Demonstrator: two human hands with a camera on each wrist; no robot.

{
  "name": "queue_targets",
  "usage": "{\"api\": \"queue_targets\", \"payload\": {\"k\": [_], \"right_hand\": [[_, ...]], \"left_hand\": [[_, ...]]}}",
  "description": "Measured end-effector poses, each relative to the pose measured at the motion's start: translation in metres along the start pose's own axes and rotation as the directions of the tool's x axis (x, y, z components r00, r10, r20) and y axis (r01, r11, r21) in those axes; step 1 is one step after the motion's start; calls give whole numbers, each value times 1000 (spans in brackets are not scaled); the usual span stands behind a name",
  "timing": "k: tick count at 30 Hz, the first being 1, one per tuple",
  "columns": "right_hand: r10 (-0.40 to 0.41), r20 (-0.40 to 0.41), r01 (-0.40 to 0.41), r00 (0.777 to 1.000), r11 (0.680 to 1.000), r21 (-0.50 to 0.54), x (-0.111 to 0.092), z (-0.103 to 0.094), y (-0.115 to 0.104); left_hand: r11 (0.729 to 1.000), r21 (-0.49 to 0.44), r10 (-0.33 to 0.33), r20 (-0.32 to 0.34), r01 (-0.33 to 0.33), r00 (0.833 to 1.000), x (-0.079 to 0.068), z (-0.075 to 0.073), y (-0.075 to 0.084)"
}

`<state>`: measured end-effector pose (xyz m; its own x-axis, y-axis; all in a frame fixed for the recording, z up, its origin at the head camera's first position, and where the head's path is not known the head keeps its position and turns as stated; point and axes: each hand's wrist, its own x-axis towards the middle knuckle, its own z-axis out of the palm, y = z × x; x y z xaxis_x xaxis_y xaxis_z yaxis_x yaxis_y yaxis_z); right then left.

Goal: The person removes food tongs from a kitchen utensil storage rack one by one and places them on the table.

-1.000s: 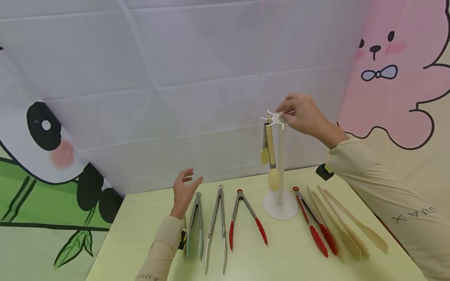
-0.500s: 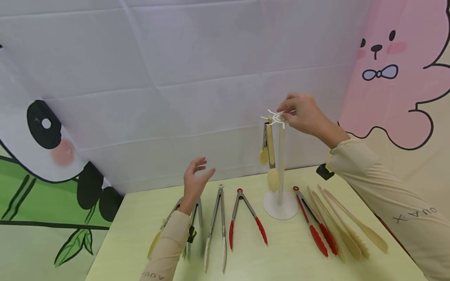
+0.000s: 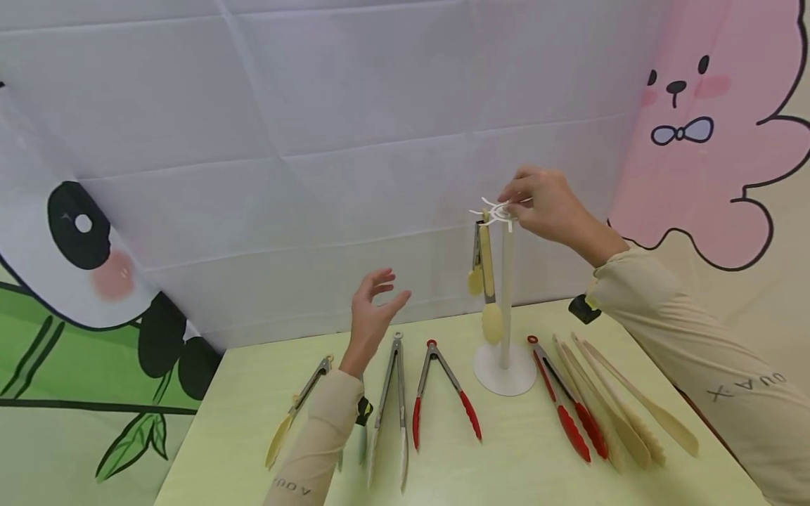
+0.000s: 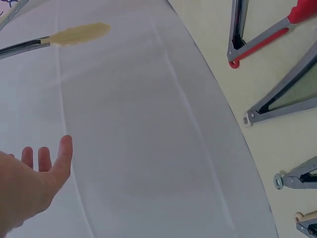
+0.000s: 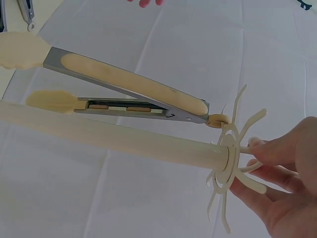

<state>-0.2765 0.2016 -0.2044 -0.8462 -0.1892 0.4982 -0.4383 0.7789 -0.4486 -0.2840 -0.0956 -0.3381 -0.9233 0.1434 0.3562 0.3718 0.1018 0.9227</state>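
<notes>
My right hand [image 3: 544, 204] pinches a hook arm at the top of the white hook stand [image 5: 218, 153], its thumb and fingers around the hooks. From another hook hang metal tongs [image 5: 129, 79] with beige grips and tips, their arms spread and pointing down. My left hand [image 3: 373, 316] is raised in the air left of the stand, fingers loosely bent, thumb apart, holding nothing. Below and beside the left hand lie long metal tongs [image 3: 383, 404], and red-tipped tongs [image 3: 435, 358] sit nearer the stand. Pale green tongs [image 3: 363, 446] are mostly hidden behind the left forearm.
On the yellowish table [image 3: 221, 422], beige-tipped tongs [image 3: 297, 407] lie at the left. Right of the stand are another red-tipped pair of tongs [image 3: 566, 400] and several pale wooden-looking utensils [image 3: 623, 414]. A white cloth backdrop [image 3: 380, 176] rises behind the table.
My left hand has moved right and upward away from the left tongs, uncovering the beige-tipped pair and covering the pale green one. My right hand stays at the stand's top.
</notes>
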Motion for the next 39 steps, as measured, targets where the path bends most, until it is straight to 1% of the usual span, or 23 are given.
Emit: {"api": "queue_targets", "payload": {"k": [3, 8, 12, 17, 21, 24, 27, 32, 35, 39], "right_hand": [[3, 0, -3, 1000, 1000, 1, 0, 0, 0], [4, 3, -4, 1000, 1000, -3, 0, -2, 0], [10, 8, -10, 1000, 1000, -8, 2, -1, -2], [19, 6, -19, 1000, 1000, -9, 5, 1, -2], [15, -1, -15, 1000, 1000, -9, 6, 3, -1], [17, -6, -17, 1000, 1000, -15, 7, 3, -1], [23, -14, -24, 1000, 1000, -15, 9, 4, -1], [19, -24, -20, 1000, 1000, -22, 10, 5, -1], [20, -23, -21, 1000, 999, -29, 12, 6, -2], [32, -19, -32, 999, 999, -34, 13, 9, -2]], "left_hand": [[999, -38, 18, 11, -17, 1000, 5, 7, -5], [997, -65, 47, 9, -46, 999, 15, 19, -20], [994, -89, 69, 19, -67, 997, 20, 27, -21], [990, -128, 70, 62, -61, 996, 26, 39, -14], [987, -148, 82, 109, -65, 991, 27, 46, 2], [986, -146, 99, 130, -80, 987, 29, 52, 10], [983, -156, 113, 135, -91, 984, 37, 58, 4], [979, -176, 127, 151, -100, 980, 51, 69, -11], [978, -181, 132, 173, -100, 976, 56, 74, -15], [980, -180, 117, 206, -80, 971, 61, 83, -17]]}}
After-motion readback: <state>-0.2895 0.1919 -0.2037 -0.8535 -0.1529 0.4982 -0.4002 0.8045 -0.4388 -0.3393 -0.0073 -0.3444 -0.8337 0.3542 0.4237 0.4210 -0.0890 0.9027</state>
